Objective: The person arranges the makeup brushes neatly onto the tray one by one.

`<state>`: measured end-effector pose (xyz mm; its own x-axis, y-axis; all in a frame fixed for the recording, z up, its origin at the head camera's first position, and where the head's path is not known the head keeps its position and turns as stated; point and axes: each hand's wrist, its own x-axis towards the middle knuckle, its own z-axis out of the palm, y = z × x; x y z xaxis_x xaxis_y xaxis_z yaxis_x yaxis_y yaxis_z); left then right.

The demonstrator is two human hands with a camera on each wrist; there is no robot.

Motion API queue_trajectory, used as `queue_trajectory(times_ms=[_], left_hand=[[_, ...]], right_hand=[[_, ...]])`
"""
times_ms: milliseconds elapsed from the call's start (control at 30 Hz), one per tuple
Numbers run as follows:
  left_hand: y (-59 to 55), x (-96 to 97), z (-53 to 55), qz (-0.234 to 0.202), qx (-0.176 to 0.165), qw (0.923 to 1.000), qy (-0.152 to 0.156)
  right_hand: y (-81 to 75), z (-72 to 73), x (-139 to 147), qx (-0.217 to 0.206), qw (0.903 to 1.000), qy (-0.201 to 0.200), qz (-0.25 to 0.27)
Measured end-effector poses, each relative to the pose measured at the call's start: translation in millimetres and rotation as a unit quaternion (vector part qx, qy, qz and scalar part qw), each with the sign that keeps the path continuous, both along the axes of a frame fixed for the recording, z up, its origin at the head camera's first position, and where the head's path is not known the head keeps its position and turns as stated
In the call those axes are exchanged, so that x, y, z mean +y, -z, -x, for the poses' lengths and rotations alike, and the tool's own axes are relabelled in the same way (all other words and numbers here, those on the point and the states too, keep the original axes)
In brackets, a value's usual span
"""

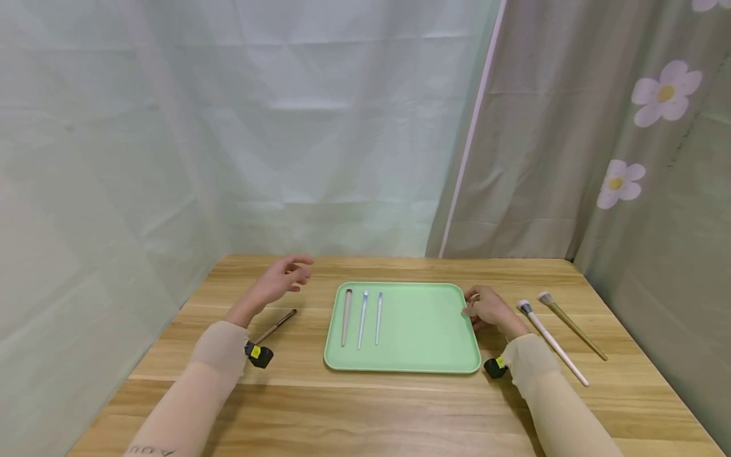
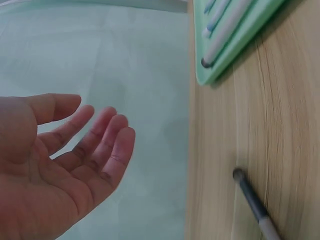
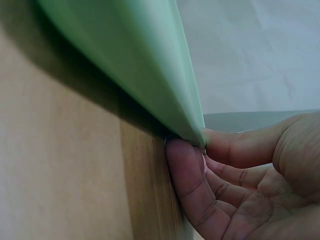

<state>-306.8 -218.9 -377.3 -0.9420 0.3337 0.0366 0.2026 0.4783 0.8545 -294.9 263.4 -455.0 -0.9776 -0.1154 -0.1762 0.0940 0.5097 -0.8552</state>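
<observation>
A light green tray lies on the wooden table, bearing three slim makeup brushes side by side on its left part: one beige brush and two pale ones. At the tray's right rim, my right hand pinches the edge between thumb and fingers, as the right wrist view shows. My left hand hovers left of the tray with relaxed, loosely bent fingers and nothing in them. Below that hand a dark-tipped makeup brush lies on the table, partly hidden by the wrist camera in the head view.
Right of my right hand lie a makeup brush with a white handle and one with a gold-brown handle. Pale curtains hang behind and beside the wooden table.
</observation>
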Motion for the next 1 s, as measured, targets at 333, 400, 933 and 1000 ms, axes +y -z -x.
queue_trajectory(times_ms=[333, 400, 933, 1000], left_hand=[[-5.6, -27.2, -11.7, 0.046, -0.004, 0.9988, 0.016], [-4.8, -31.8, -13.0, 0.062, 0.001, 0.9979, 0.018], [19.5, -51.8, -28.9, 0.147, -0.028, 0.9887, 0.009], [20.7, -53.1, -30.7, 0.165, -0.021, 0.986, 0.009]], right_hand=[[-0.5, 1.3, 0.2, -0.002, 1.0, 0.002, 0.003], [-0.2, 1.0, 0.4, 0.001, 1.0, -0.002, 0.001], [-0.5, 0.2, 0.8, -0.004, 1.0, 0.001, -0.003], [0.2, 0.8, 1.0, -0.003, 1.0, 0.0, -0.001]])
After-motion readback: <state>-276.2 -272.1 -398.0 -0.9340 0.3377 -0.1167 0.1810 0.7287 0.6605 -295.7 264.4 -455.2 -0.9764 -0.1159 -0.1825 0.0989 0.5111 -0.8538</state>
